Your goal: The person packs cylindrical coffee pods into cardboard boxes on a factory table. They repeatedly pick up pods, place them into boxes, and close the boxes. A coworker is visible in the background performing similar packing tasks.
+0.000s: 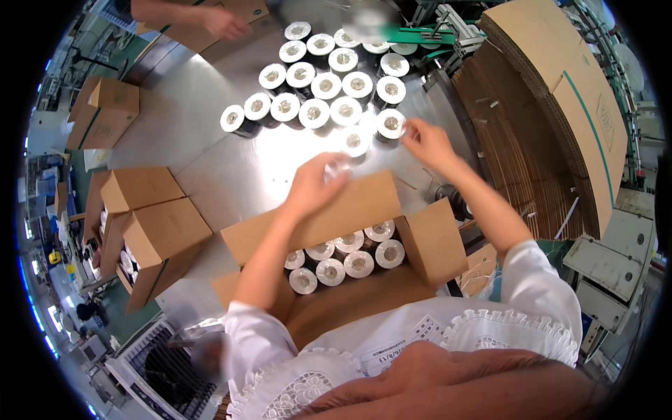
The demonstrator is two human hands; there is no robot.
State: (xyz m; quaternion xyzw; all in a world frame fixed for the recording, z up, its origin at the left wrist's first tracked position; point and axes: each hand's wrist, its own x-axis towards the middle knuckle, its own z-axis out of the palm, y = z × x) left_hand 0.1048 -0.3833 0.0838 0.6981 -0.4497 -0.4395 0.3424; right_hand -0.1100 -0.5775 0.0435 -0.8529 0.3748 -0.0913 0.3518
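While my left hand (318, 178) hovers just above the far flap of the open cardboard box (336, 217), its fingers are curled around a silver-topped can (338, 168) that it grips. Beyond that box, my right hand (427, 143) reaches to the near edge of the cluster of cans (329, 87) standing on the shiny metal surface (210, 119), fingertips pinching the rim of one can (390, 124) there. Inside the box, more cans (346, 255) stand upright in rows along its far wall. Left of the box sit closed cartons (157, 224); right of it leans a stack of flat cardboard sheets (560, 105). Another person's hand (225, 24) rests beyond the cluster.
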